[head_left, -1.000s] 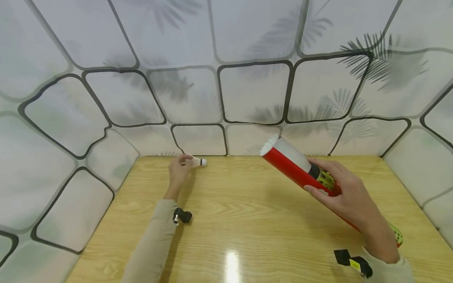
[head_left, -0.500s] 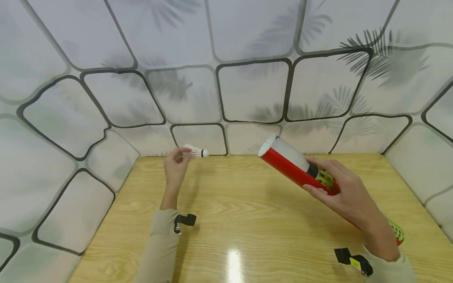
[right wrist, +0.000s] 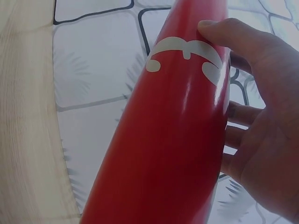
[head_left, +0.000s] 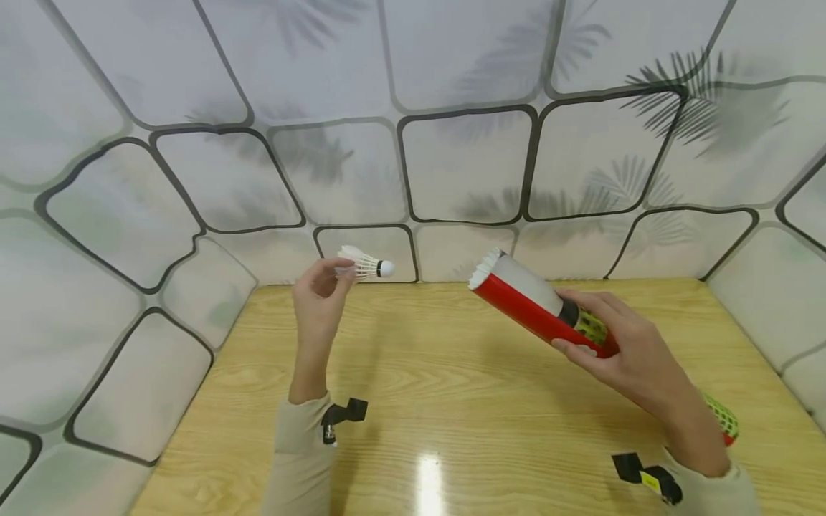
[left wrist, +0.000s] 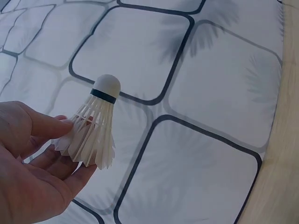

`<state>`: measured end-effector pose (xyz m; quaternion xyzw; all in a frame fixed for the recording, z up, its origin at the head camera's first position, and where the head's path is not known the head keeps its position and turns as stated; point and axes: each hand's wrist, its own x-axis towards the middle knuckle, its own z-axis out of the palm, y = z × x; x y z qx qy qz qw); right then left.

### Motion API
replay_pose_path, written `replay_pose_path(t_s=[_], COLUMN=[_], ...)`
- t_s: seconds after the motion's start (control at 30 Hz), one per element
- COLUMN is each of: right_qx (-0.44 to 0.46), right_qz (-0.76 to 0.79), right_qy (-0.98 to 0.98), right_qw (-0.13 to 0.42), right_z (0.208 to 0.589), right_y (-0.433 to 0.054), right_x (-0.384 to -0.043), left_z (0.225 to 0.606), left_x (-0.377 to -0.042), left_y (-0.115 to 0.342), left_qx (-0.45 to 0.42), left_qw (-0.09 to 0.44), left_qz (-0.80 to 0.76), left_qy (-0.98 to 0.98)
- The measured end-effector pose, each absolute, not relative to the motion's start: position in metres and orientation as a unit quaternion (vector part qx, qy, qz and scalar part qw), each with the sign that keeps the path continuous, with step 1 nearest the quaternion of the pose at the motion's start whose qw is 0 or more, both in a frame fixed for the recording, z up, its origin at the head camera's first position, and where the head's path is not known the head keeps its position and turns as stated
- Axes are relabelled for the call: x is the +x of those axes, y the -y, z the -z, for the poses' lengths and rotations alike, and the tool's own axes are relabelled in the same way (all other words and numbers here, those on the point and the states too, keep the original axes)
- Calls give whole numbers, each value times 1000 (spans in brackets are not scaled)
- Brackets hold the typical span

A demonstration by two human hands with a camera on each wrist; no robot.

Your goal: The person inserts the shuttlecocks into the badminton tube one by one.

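Observation:
My left hand (head_left: 319,304) pinches a white feather shuttlecock (head_left: 368,264) by its skirt, raised above the far left of the table. In the left wrist view the shuttlecock (left wrist: 100,119) has a dark green band under its round cork, which points up and away from the palm. My right hand (head_left: 635,358) grips a red and white shuttlecock tube (head_left: 525,301) with a yellow-green patterned section. The tube slants, with its upper end toward the left hand, and white feather edges show at that end. In the right wrist view thumb and fingers wrap the red tube (right wrist: 163,126).
The light wooden table (head_left: 400,394) ends at the back against a wall covering (head_left: 464,165) with dark outlines and leaf patterns. Side panels (head_left: 155,373) rise at left and right. Small black cameras sit on both wrists.
My left hand has lifted the shuttlecock up from near the table's back edge and slightly to the right. The right hand and the tube have hardly moved.

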<state>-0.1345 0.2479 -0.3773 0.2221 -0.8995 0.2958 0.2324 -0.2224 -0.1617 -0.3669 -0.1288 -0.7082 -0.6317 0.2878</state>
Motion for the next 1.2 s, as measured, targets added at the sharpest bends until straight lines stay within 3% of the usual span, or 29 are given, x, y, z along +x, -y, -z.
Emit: replay_pose_path(t_s=[0.5, 1.2], right_qx=[255, 272], right_qz=[-300, -312], right_qy=[891, 886], right_qw=[227, 208], right_z=[381, 383], right_y=[-236, -221], right_x=[-136, -135], left_z=[356, 354], left_x=[-202, -185], left_y=[140, 110], left_qx=[-209, -290], left_qw=[302, 274], left_qz=[618, 602], left_qy=[695, 691])
